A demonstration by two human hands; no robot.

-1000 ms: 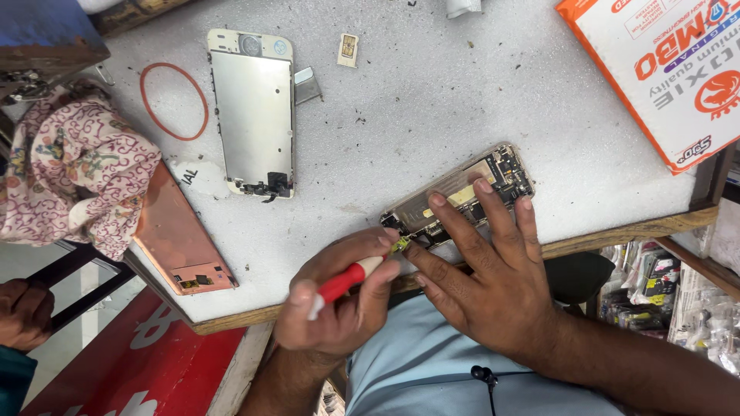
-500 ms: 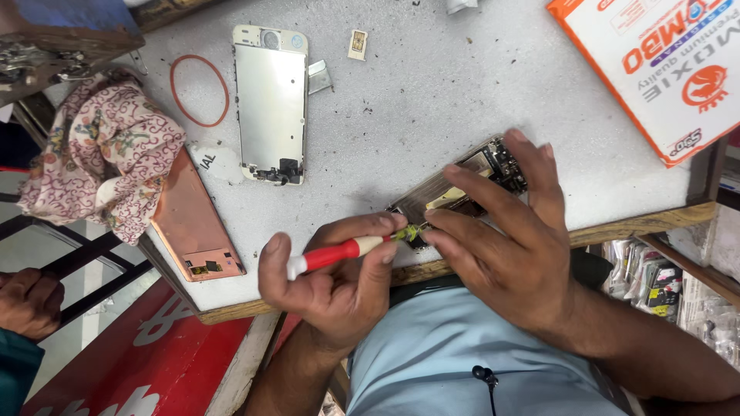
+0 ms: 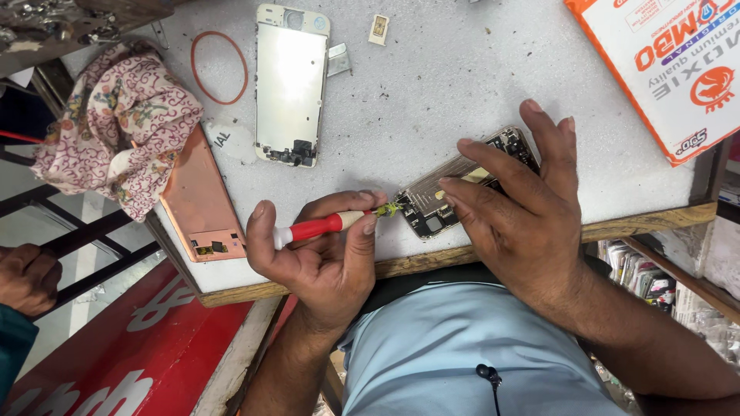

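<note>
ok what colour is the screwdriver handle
Red with a white collar, on the screwdriver in the left hand; seen in the head view.

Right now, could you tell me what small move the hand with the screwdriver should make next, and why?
Probably a gentle turn in place: the left hand holds the red-handled screwdriver with its tip at the opened phone body's edge, while the right hand pins that body flat.

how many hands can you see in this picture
3. The left hand grips a red-handled screwdriver at the table's front edge. The right hand presses on the opened phone. Another person's hand shows at the far left edge. None seem hidden.
</note>
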